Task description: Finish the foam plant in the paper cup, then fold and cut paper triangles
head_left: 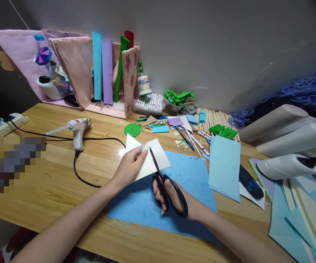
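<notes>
My left hand [132,162] pinches a piece of white paper [159,153] between thumb and fingers, above a blue sheet [193,175] on the table. A pointed corner of white paper sticks up behind that hand. Black-handled scissors [171,195] are gripped in my right hand [162,193], its fingers through the loops. Their blades reach up and left across the paper, with the tip close to my left thumb. Whether the blades are parted cannot be made out.
A white glue gun [78,135] stands left, its black cord looping across the wooden table [64,193]. Pens, a green disc [132,129] and paper scraps lie behind the blue sheet. Light blue paper [225,166] and white rolls [284,167] are on the right; a pink organiser [72,65] is behind.
</notes>
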Tool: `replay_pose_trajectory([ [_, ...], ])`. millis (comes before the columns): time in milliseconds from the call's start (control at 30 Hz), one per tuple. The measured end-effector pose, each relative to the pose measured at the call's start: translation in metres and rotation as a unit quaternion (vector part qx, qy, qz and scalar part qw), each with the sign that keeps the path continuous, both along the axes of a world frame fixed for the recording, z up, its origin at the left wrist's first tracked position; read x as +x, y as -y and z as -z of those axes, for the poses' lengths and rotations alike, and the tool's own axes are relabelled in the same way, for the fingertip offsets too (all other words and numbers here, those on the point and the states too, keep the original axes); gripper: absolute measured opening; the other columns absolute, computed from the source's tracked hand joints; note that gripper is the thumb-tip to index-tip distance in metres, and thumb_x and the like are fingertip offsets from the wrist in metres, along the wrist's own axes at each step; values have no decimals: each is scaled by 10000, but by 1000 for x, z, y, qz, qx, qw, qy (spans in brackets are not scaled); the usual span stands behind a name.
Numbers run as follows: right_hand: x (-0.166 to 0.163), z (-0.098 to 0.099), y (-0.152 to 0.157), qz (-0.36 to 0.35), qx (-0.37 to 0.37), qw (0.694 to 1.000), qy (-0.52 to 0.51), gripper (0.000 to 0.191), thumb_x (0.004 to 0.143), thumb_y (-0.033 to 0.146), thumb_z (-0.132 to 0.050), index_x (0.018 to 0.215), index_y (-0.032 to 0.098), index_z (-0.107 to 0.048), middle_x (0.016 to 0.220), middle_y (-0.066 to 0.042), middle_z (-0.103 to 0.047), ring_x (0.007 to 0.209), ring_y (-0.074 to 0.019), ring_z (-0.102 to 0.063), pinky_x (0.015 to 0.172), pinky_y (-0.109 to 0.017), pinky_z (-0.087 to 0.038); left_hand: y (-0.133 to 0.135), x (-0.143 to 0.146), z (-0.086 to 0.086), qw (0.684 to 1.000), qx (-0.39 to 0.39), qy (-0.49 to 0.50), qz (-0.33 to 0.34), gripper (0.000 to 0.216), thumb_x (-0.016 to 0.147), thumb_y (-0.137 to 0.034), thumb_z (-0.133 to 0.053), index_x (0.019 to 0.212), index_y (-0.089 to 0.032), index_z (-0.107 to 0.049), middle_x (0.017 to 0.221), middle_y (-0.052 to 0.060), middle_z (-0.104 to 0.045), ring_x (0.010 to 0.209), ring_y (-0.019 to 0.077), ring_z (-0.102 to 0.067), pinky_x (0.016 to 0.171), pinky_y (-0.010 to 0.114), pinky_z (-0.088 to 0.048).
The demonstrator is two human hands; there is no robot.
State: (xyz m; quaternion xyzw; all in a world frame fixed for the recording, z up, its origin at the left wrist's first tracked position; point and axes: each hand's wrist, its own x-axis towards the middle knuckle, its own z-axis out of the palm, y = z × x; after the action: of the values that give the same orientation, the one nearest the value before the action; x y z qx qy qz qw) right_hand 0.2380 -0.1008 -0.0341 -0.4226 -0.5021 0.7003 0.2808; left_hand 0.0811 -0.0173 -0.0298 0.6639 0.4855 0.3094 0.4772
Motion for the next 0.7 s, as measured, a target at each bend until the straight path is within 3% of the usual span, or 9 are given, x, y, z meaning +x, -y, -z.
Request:
replay_pose_trajectory([
  [433, -5, 9, 4, 36, -5, 999, 7, 577, 707, 756, -343, 755, 182, -376, 541, 81, -312, 385, -40, -339, 344, -171, -393, -1, -1, 0, 998, -41, 56, 2, 350, 832, -453, -431, 635, -164, -410, 583, -51, -341, 529, 82, -313, 470, 206, -231],
  [700, -5, 10, 4, 24, 14, 1000, -5, 637, 726, 767, -231, 820, 167, -422, 575, 60, -353, 437, -56, -386, 460, -230, -475, 1, 1, -1, 990, -100, 94, 24, 375, 781, -502, -493, 635, -163, -426, 540, -62, -338, 474, 70, -314, 437, 196, -197],
])
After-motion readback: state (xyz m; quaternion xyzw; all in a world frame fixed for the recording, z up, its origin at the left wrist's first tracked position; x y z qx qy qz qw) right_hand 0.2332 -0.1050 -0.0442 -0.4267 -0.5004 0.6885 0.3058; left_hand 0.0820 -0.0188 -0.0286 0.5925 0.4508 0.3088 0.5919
